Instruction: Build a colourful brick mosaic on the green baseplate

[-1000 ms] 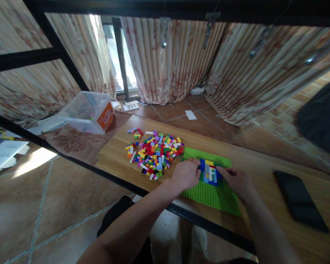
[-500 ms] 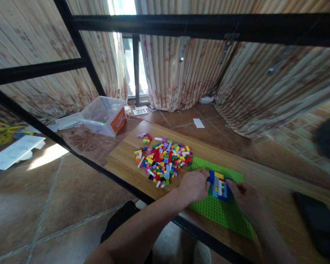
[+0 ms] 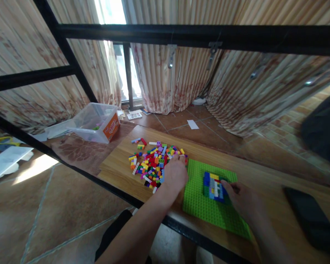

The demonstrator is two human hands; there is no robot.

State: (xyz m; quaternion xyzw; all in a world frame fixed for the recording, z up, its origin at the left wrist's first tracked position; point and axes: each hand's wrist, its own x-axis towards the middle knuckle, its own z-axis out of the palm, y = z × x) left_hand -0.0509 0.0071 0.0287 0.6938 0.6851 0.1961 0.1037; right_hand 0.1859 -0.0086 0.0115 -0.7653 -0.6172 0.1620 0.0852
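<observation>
A green baseplate (image 3: 200, 205) lies on the wooden table (image 3: 121, 165), with a small built block of blue, white and yellow bricks (image 3: 213, 186) pressed onto it. Left of the plate is a pile of loose coloured bricks (image 3: 151, 163). My left hand (image 3: 175, 173) rests knuckles-up on the right edge of that pile, fingers curled down into the bricks; what they hold is hidden. My right hand (image 3: 243, 201) lies on the plate's right side, fingertips touching the built block's right edge, fingers bent.
A dark phone (image 3: 310, 220) lies on the table at the right. A clear plastic box (image 3: 97, 123) stands on a patterned cloth beyond the table's left end. Black metal frame bars (image 3: 181, 35) cross above. Curtains hang behind, over a tiled floor.
My left hand has left the built block on the plate and moved left onto the pile of loose bricks. My right hand stays at the block's right side. The camera view has shifted.
</observation>
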